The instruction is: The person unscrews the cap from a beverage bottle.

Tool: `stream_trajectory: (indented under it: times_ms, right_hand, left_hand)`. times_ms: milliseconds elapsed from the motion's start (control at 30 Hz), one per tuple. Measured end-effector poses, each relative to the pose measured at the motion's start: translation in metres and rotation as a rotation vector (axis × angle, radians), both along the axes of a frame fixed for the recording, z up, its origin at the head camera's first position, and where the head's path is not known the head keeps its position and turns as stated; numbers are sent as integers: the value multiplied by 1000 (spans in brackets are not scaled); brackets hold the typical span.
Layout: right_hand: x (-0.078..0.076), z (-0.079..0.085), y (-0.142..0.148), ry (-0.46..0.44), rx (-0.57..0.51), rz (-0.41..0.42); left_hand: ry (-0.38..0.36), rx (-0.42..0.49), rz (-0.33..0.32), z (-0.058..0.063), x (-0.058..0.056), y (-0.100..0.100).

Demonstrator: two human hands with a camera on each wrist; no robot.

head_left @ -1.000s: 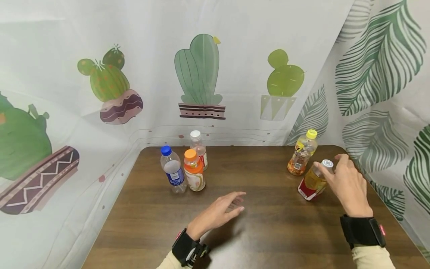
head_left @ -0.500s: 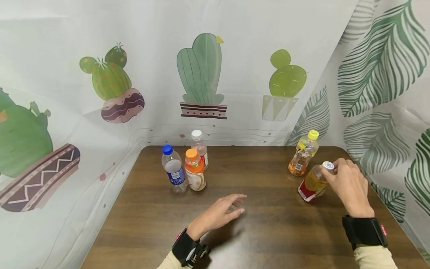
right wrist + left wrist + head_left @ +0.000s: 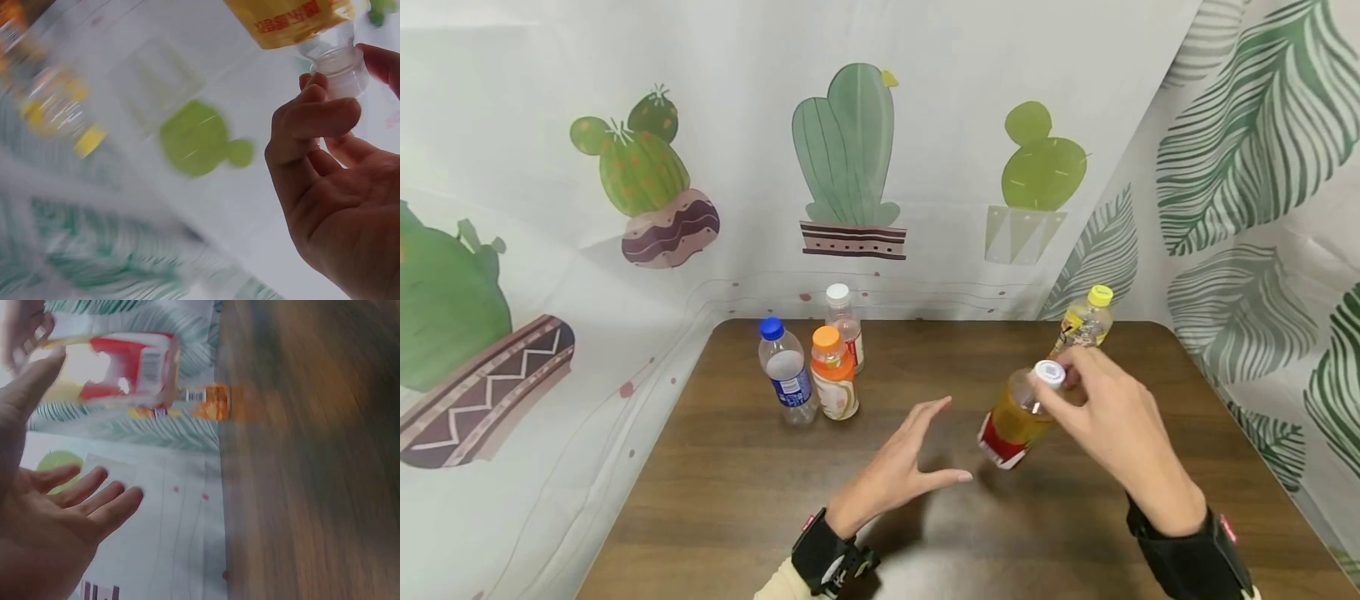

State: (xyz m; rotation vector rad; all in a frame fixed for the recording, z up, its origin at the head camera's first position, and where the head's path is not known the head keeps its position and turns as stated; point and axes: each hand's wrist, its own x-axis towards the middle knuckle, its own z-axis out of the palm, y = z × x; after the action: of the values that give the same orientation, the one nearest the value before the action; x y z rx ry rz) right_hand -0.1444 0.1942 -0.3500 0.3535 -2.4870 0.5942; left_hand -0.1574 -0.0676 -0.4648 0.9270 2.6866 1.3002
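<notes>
My right hand (image 3: 1116, 417) pinches a clear bottle (image 3: 1013, 417) with a white cap, a yellow and red label, by its neck and cap. The bottle tilts, its base pointing down and left, over the right middle of the table. In the right wrist view, fingers and thumb of that hand (image 3: 337, 150) close round the bottle's clear neck (image 3: 340, 62). My left hand (image 3: 898, 467) is spread, thumb apart from the fingers, just left of the bottle and holding nothing. The left wrist view has the bottle's red and yellow label (image 3: 119, 369) beyond the left thumb.
On the brown table (image 3: 737, 517), a blue-capped bottle (image 3: 787, 375), an orange-capped bottle (image 3: 833, 379) and a white-capped bottle (image 3: 844, 321) stand grouped at back left. A yellow-capped bottle (image 3: 1086, 321) stands at back right, partly behind my right hand. A printed cloth (image 3: 940, 167) hangs behind.
My right hand has taken hold of the bottle's top and brought it leftward, off its place at the right. My left hand has opened wider, its fingers raised.
</notes>
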Motion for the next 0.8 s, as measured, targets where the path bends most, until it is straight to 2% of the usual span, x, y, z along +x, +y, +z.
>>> stream_trajectory:
  times_ms: [167,333,433,533,700,800]
  right_hand:
    - [12,6,-37,-4,-41,133]
    - [14,5,-59,-35,-70,207]
    - [14,3,-63,-46,-11,190]
    - [13,3,-64,-36,89,152]
    - [9,3,-66,58,208,104]
    - [7,2,-67,99,222,92]
  left_hand:
    - [28,54,5,7,8,11]
    - [46,144,45,3,12,17]
    - [75,183,81,-1,11,15]
    - [146,180,107,-3,10,11]
    - [262,133,132,-2,9,6]
    - [273,100,129,0,10,4]
